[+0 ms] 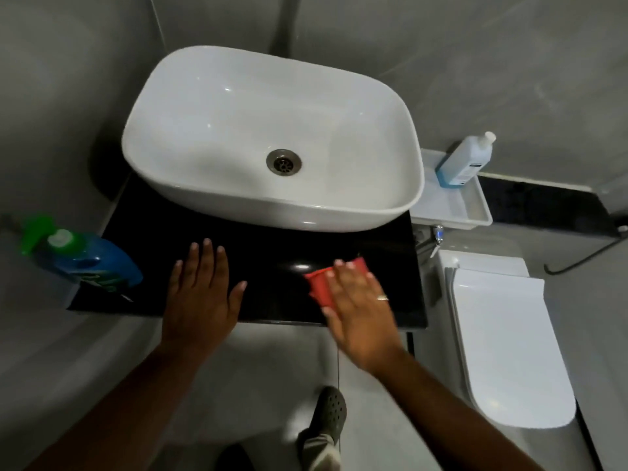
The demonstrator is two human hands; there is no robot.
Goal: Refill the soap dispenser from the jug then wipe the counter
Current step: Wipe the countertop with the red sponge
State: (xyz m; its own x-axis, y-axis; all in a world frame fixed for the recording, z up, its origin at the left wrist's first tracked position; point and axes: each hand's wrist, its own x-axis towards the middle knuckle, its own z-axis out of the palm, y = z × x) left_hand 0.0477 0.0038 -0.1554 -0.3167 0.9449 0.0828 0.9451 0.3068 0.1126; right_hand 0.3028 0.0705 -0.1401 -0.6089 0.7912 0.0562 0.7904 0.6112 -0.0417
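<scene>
A: Head view, looking down on a black counter (272,239) with a white basin (272,130) set on its far part. What are the hands doing?

B: The left hand (200,294) lies flat on the near left of the counter, fingers straight and spread, holding nothing. The right hand (356,300) presses a red cloth (319,287) down onto the near right of the counter; its fingers are stretched out over the cloth rather than curled round it, and the hand looks blurred.

A: Where is the jug?

B: A blue jug (88,263) with a green cap stands at the left end of the counter, well apart from the cloth and just left of the left hand.

A: And the dispenser?

B: A clear bottle with blue liquid (464,161) and a white top leans in a white tray (452,212) to the right of the basin, beyond the counter's right edge. Whether its top is a pump cannot be told.

A: Anything else?

B: A white toilet (503,341) with its lid down sits right of the counter, and a foot in a dark clog (328,413) stands on the grey floor, near.
</scene>
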